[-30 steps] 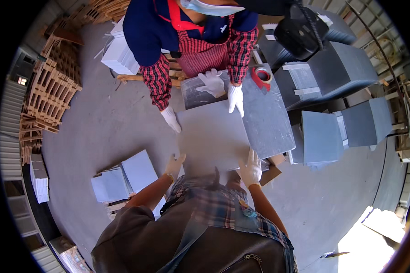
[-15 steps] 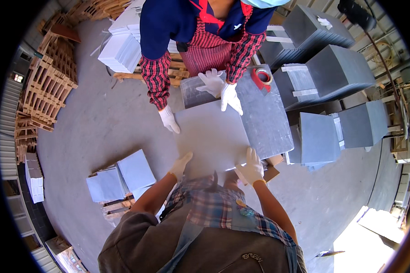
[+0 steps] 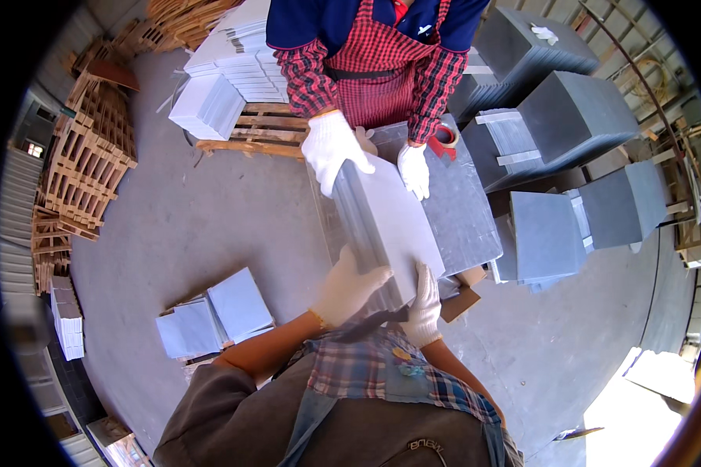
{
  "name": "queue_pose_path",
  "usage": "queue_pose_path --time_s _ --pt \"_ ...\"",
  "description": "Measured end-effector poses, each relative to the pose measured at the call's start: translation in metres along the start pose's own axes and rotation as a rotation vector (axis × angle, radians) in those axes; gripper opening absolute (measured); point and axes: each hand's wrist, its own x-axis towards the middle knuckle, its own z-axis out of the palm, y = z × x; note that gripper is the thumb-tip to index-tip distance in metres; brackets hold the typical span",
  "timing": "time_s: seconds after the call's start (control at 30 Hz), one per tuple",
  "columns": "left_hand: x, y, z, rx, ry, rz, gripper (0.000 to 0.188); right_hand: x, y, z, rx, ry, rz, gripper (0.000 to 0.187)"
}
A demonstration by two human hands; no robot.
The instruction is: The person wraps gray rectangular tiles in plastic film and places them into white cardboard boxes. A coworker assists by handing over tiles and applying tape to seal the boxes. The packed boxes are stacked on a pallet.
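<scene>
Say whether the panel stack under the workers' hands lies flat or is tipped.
Tipped: on the panel stack, layered edges show along the left, while its pale face slants toward the right.

A tape dispenser [image 3: 443, 146] lies on the table [image 3: 467, 226], right of the panels [image 3: 401, 222] (stacks [image 3: 549, 229] stand farther right).

Exposure: your view is bright, w/ the floor patch [image 3: 619, 426] at lower R blown out — approx. pure white. Your L hand [image 3: 349, 289] and panel stack [image 3: 401, 229] look slightly motion-blurred. L wall [image 3: 17, 222] bows at the fisheye rim.
</scene>
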Motion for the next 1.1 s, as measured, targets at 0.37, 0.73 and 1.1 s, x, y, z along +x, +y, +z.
queue_pose_path --time_s 0.37,0.73,1.1 --pt "0.026 0.082 0.019 0.849 -0.217 0.416 0.078 0.036 0.001 -0.028 0.181 0.234 0.587 0.071" --pt "0.078 0.151 0.075 1.509 -0.537 1.475 0.099 0.038 0.007 -0.057 0.230 0.208 0.655 0.086" --pt "0.124 0.125 0.085 1.268 -0.580 1.752 0.074 -0.022 0.004 -0.030 0.117 0.187 0.795 0.085"
